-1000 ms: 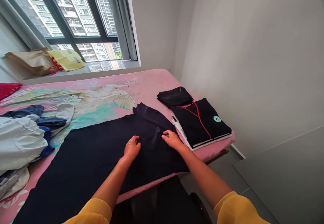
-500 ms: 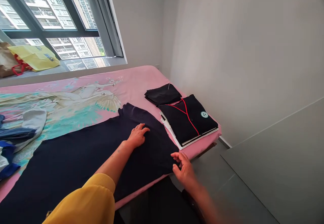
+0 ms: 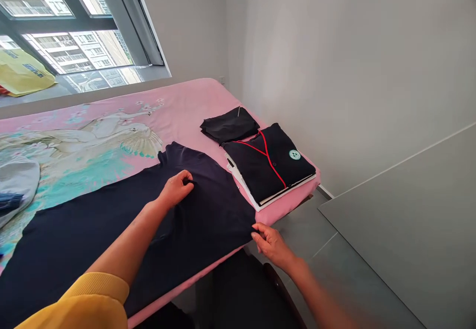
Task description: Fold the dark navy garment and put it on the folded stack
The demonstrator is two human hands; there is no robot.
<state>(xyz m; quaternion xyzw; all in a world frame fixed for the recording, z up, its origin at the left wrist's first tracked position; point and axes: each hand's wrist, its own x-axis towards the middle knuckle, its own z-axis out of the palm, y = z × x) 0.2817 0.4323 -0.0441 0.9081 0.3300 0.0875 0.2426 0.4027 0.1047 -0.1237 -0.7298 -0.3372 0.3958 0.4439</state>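
Left hand (image 3: 177,188): we pinch navy garment (image 3: 111,220) | right hand (image 3: 269,242), left hand's 4 o'clock: we pinch garment's edge | folded red-trimmed top (image 3: 253,172): right hand's 12 o'clock

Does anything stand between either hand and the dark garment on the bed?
Nothing visible: the left hand is at the dark garment, the right hand at its edge, and the folded clothes lie beside it.

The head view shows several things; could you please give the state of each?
Navy garment: spread out, lightly wrinkled
Black garment with red trim: folded, stacked
Black cloth: folded
Pink bedsheet: spread out
Curtain: drawn aside
Yellow bag: lying down, partly cut off
Left hand: fingers curled on navy garment, grip unclear
Right hand: apparently pinching navy garment's corner
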